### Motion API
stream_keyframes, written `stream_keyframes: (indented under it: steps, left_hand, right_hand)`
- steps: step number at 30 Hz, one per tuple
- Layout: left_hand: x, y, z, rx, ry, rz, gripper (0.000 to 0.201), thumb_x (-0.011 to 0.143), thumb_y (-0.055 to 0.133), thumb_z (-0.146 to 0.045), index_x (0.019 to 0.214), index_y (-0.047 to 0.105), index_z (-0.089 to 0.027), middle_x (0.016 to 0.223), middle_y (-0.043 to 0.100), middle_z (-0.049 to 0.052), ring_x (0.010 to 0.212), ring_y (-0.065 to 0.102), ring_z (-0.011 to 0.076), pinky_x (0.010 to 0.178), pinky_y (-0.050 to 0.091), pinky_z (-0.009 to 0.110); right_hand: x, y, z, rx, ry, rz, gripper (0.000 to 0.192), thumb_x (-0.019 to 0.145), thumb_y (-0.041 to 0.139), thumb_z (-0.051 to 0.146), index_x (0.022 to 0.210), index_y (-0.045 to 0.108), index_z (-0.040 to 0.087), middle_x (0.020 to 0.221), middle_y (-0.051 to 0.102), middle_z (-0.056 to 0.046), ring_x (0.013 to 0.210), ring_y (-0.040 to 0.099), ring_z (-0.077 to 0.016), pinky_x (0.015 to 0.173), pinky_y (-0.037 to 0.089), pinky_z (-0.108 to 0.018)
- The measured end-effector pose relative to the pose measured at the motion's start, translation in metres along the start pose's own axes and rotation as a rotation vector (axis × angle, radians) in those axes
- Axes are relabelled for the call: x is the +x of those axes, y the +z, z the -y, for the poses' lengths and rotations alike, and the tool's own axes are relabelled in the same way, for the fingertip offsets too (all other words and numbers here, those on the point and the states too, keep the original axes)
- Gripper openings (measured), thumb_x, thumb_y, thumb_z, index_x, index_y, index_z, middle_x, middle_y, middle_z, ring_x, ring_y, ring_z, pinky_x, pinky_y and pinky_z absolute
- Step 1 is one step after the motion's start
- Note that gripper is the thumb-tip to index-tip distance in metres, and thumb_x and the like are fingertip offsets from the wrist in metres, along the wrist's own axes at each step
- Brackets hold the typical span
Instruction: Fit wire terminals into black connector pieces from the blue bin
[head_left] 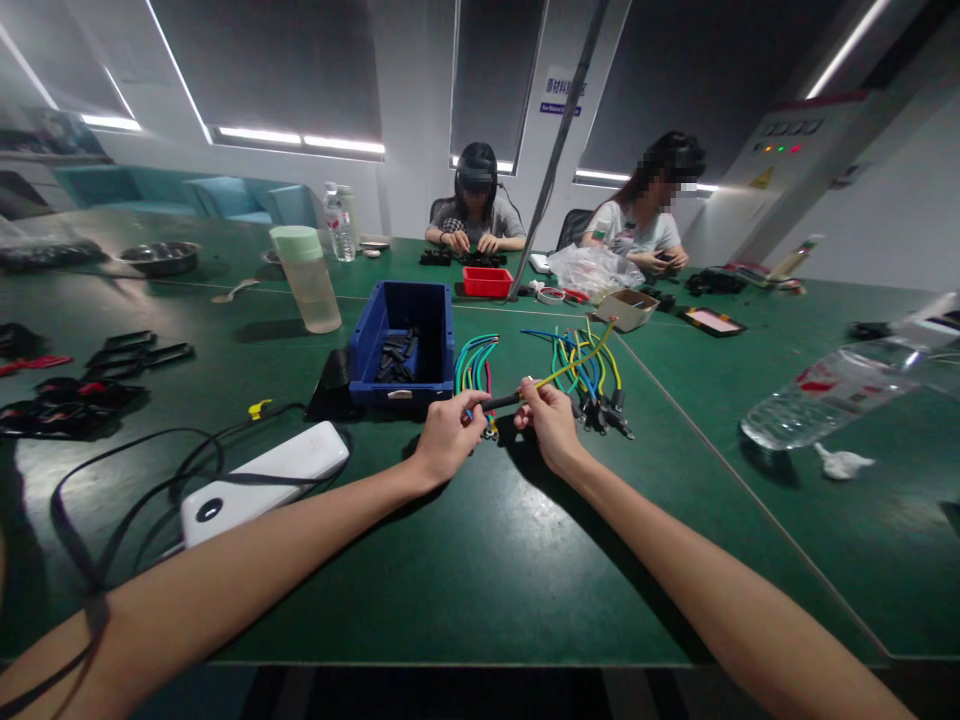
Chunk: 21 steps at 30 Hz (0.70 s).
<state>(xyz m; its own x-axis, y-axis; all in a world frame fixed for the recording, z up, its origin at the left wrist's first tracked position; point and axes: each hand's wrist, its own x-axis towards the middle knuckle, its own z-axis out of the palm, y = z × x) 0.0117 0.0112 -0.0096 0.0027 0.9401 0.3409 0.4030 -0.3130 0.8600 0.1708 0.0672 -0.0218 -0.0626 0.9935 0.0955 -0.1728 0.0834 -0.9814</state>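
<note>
Black sleeve, one end hidden by left hand

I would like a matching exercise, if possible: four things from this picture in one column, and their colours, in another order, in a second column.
Things
1. held wire
2. large bin
3. small tray
4. flat device with round dark mark

Colours
A. red
B. white
C. yellow
D. blue

Right pairs: 1-C, 2-D, 3-A, 4-B

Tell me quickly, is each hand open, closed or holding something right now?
Left hand: closed, pinching one end of a black sleeve.
Right hand: closed, pinching a yellow wire near the sleeve's other end.
</note>
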Motion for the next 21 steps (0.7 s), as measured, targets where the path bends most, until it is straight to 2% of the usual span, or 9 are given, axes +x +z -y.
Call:
stream_keyframes:
  steps: [4, 9, 12, 16, 21]
  left_hand:
    - [0.0006, 0.0000, 0.0009, 0.030, 0.005, 0.030, 0.026, 0.085, 0.046, -0.022, 0.101, 0.064, -0.014, 0.062, 0.063, 0.000, 0.043, 0.052, 0.0072, 0.045, 0.041, 0.017]
    - [0.0011, -0.0003, 0.0012, 0.059, 0.032, 0.054, 0.026, 0.085, 0.045, -0.020, 0.102, 0.063, -0.014, 0.062, 0.063, -0.001, 0.045, 0.052, 0.0075, 0.049, 0.042, 0.018]
    - [0.0012, -0.0001, -0.0005, 0.074, 0.035, 0.054, 0.025, 0.084, 0.045, -0.019, 0.101, 0.063, -0.014, 0.060, 0.062, -0.001, 0.046, 0.053, 0.0083, 0.051, 0.043, 0.019]
    - [0.0011, 0.0008, -0.0034, 0.104, 0.019, 0.074, 0.028, 0.085, 0.043, -0.019, 0.104, 0.063, -0.014, 0.059, 0.061, -0.001, 0.047, 0.055, 0.0089, 0.052, 0.044, 0.019]
    - [0.0008, 0.0009, -0.0029, 0.148, 0.015, 0.084, 0.030, 0.084, 0.044, -0.019, 0.108, 0.062, -0.015, 0.069, 0.066, 0.001, 0.052, 0.058, 0.0095, 0.054, 0.045, 0.019]
  right_hand:
    - [-0.0017, 0.0015, 0.0000, -0.025, -0.046, 0.034, 0.040, 0.073, 0.062, 0.057, 0.079, 0.051, 0.019, 0.048, 0.049, 0.008, 0.037, 0.049, -0.0079, 0.038, 0.036, -0.019]
    - [-0.0057, 0.0040, 0.0015, -0.099, -0.072, 0.148, 0.038, 0.072, 0.066, 0.051, 0.088, 0.048, 0.022, 0.050, 0.054, 0.007, 0.039, 0.051, -0.0105, 0.040, 0.038, -0.021]
    - [-0.0066, 0.0041, 0.0007, -0.106, -0.068, 0.157, 0.040, 0.072, 0.068, 0.047, 0.096, 0.048, 0.021, 0.054, 0.056, 0.007, 0.040, 0.050, -0.0102, 0.041, 0.038, -0.022]
    - [-0.0064, 0.0025, -0.0005, -0.120, -0.071, 0.136, 0.052, 0.074, 0.066, 0.046, 0.115, 0.046, 0.020, 0.057, 0.057, 0.006, 0.043, 0.050, -0.0106, 0.043, 0.039, -0.022]
    - [-0.0063, 0.0021, -0.0008, -0.155, -0.091, 0.104, 0.070, 0.077, 0.063, 0.044, 0.134, 0.032, 0.019, 0.058, 0.054, 0.007, 0.043, 0.047, -0.0097, 0.044, 0.039, -0.022]
